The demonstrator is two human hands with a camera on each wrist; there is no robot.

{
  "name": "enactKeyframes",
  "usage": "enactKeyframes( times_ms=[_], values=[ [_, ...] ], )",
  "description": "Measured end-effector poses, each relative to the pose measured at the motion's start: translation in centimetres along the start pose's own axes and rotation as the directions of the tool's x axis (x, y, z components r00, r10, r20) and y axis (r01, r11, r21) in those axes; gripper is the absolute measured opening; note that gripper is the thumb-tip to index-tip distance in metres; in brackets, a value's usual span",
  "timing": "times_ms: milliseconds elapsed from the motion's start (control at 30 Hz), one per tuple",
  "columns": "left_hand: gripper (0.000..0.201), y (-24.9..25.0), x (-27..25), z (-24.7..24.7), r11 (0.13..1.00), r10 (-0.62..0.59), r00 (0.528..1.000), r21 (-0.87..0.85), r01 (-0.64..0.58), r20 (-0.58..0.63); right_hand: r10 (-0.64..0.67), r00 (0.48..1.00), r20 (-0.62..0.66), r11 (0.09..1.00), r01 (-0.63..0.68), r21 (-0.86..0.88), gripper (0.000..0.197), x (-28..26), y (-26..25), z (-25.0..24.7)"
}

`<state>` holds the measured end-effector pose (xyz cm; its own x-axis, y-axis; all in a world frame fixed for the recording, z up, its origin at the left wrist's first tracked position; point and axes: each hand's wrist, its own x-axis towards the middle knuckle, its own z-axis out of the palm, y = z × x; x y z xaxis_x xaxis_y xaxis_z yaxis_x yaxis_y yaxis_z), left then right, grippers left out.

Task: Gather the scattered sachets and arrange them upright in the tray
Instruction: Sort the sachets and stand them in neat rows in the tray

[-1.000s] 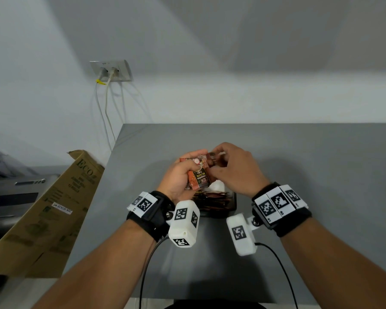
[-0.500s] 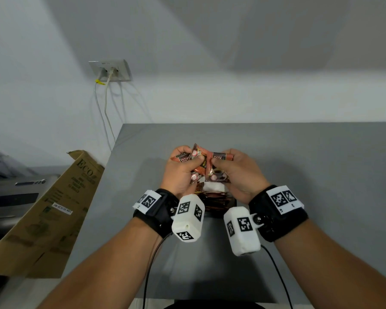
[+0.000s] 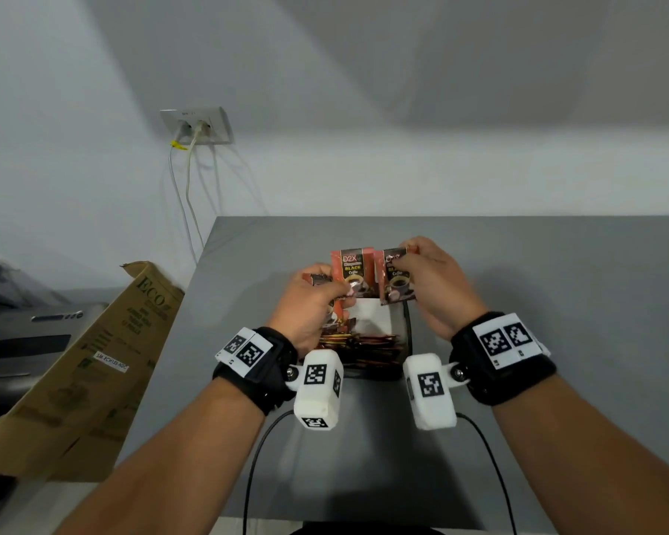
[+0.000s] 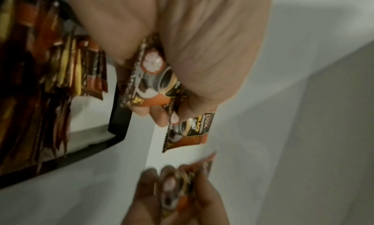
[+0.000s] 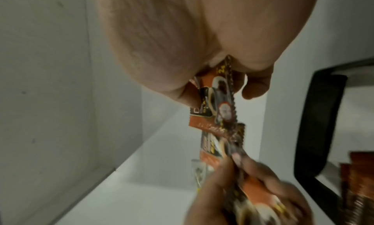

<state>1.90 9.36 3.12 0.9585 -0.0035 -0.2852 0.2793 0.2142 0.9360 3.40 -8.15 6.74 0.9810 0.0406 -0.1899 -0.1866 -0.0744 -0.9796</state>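
Here both hands hang over the black rectangular plastic tray (image 3: pixel 407 326), which sits on the grey matte table (image 3: pixel 557 287) just near of the middle and close in front of the wrists. The left hand (image 3: pixel 309 303) has its fingers and thumb curled round several orange-and-brown coffee sachets (image 3: pixel 352 274); one stands upright above the fist with its printed face showing, and another pokes out to the left. The right hand (image 3: pixel 437 281) pinches a single orange-and-brown coffee sachet (image 3: pixel 396 278) between thumb and fingers by its upper part, held upright just right of the left hand's bundle, with a narrow gap between the two.

Inside the tray a row of brown and gold sachets (image 3: pixel 360 343) already stands on edge and fills the near part; the far part shows white floor, directly below the held packets. The left wrist view shows the tray's black rim (image 4: pixel 119 116) just beside the left fingers (image 4: pixel 160 116).

The table's left edge runs close to the left forearm, while wide grey surface lies to the right and far side. Beyond the left edge leans a flattened brown cardboard box (image 3: pixel 93 361), with a dark grey machine (image 3: pixel 24 341) behind it. A white wall socket (image 3: pixel 197 125) with two pale cables (image 3: pixel 186 195) hangs on the far wall.
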Motion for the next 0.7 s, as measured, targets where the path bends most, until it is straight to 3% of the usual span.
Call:
enactKeyframes(
  times_ms=[100, 200, 367, 533, 700],
  values=[
    [0.018, -0.4, -0.1, 0.6, 0.997, -0.001, 0.998, -0.079, 0.006, 0.057, 0.010, 0.999, 0.037, 0.992, -0.005, -0.127, 0.013, -0.2, 1.0, 0.9],
    [0.019, -0.4, -0.5, 1.1, 0.993, -0.032, 0.991, -0.107, 0.046, 0.126, -0.011, 0.999, 0.032, 0.992, 0.015, -0.123, 0.013, -0.1, 1.4, 1.3],
    [0.039, -0.2, -0.4, 0.2, 0.937, -0.141, 0.979, -0.299, 0.180, 0.147, 0.015, 1.000, -0.012, 0.998, -0.014, 0.063, 0.038, 0.3, 1.9, 0.0],
    [0.033, -0.5, -0.4, 0.3, 0.983, -0.037, 0.998, -0.176, 0.044, 0.044, 0.071, 0.993, 0.093, 0.956, -0.094, 0.277, 0.016, -0.5, 2.0, 0.1],
    [0.032, -0.9, -0.1, 1.0, 0.983, 0.056, 0.998, -0.172, -0.057, -0.010, 0.069, 0.981, 0.181, 0.986, -0.094, 0.134, 0.018, -1.1, 2.8, 1.9]
  ],
)
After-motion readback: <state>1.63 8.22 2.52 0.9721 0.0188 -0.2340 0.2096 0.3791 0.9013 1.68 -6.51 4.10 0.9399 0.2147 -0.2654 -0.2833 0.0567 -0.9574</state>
